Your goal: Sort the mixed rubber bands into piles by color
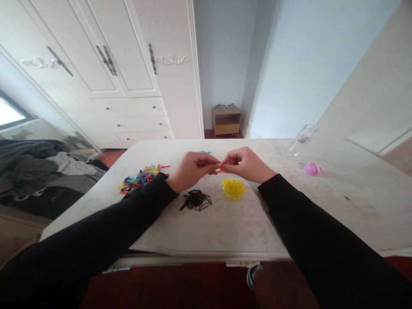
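The back of the room was taken up by a white wardrobe (135, 86) and a small wooden nightstand (227, 128), with a pale, smudged table (193, 236) set in front. Little loops, rubber bands by the look of it, were laid out in bunches: black bands (197, 200) and yellow bands (233, 189) on the near side, a mixed pile (141, 179) beyond the left sleeve (112, 227). They were probably split by colour so they could be told apart easily. A clear bottle (301, 140) and a pink thing (312, 169) were left well off to the right, maybe just to be out of the way.

A red band (222, 163) was held over the middle of the table, between the left hand (189, 169) and the right hand (246, 165). Both pinches were closed with hardly any gap, the tips nearly touching, likely because something that small could only be managed that way. Its long axis seemed to be lined up sideways, hand to hand, but it was mostly covered, so which way it was pointed couldn't really be told
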Demonstrator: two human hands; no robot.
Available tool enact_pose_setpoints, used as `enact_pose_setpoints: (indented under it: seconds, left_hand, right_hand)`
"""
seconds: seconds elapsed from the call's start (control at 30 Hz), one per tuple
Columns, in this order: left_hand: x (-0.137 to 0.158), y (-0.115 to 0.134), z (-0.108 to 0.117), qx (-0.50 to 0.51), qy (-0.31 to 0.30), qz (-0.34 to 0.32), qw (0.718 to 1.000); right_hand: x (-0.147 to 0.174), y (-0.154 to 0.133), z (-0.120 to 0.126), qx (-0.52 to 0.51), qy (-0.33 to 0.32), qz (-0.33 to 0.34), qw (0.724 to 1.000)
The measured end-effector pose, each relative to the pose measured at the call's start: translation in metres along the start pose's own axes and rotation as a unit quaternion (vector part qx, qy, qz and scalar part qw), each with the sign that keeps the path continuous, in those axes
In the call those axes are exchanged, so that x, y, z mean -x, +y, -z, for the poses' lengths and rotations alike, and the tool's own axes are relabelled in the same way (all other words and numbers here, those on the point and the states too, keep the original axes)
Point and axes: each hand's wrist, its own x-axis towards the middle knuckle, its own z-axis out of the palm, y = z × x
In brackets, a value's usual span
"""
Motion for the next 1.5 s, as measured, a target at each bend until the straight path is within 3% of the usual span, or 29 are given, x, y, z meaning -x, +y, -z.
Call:
enact_pose_setpoints:
  seconds: [0.57, 1.5]
  left_hand:
    - [-0.003, -0.0013, 0.0016, 0.046, 0.021, 0.015, 0.999]
    - [-0.0034, -0.003, 0.002, 0.037, 0.034, 0.025, 0.998]
  right_hand:
    - [0.0, -0.0054, -0.0016, -0.043, 0.041, 0.035, 0.998]
    - [0.0006, -0.0046, 0.001, 0.024, 0.086, 0.042, 0.995]
